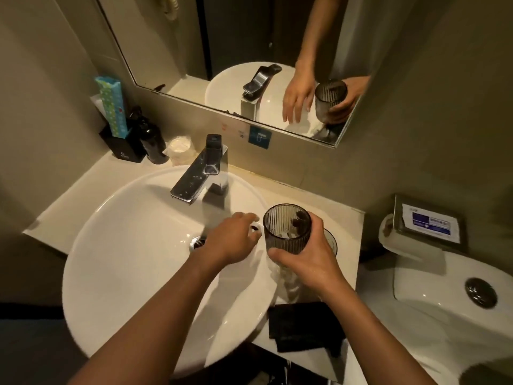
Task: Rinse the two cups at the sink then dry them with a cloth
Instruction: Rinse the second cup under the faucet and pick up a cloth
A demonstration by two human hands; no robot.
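Note:
My right hand (308, 262) grips a ribbed smoky-grey glass cup (286, 229), upright, above the right rim of the white sink (116, 245). A second grey cup (331, 241) stands on the counter behind it, mostly hidden by the hand. My left hand (236, 240) hovers over the basin beside the held cup, fingers relaxed and holding nothing. The chrome tap (200, 173) stands at the back of the basin; no water runs. A dark cloth (302, 326) lies folded on the counter's front right.
A black holder with a patterned packet (116, 126), a dark bottle (151, 143) and a wrapped item (180, 147) stand at the back left. A mirror (249, 51) hangs above. A toilet cistern (444, 309) and paper holder (427, 223) are to the right.

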